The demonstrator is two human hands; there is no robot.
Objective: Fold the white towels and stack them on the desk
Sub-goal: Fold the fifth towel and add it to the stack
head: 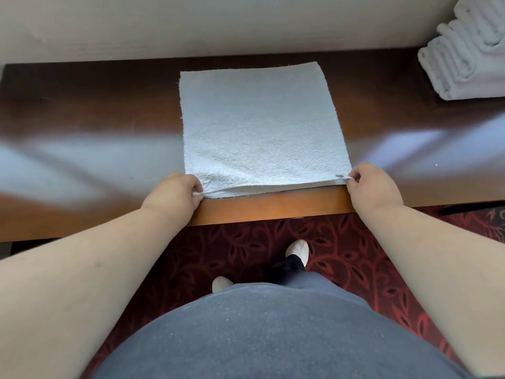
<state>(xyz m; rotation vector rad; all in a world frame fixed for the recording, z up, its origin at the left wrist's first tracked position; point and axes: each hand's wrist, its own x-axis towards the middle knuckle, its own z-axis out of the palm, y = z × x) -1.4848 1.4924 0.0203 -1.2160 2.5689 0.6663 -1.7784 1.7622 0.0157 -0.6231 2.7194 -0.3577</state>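
A white towel (259, 127) lies flat on the desk (95, 119), doubled into 2 layers, its near corners pinched by the left hand (175, 194) and right hand (373, 184).

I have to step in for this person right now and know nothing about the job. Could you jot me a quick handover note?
Left hand: pinches the near left corner of the white towel.
Right hand: pinches the near right corner.
The towel lies flat on the desk, near edge at the desk's front edge, with two layers showing there.
Done: a stack of folded towels sits at the far right of the desk.
Left: finish folding this towel, probably by carrying the near corners to the far edge, then add it to the stack.
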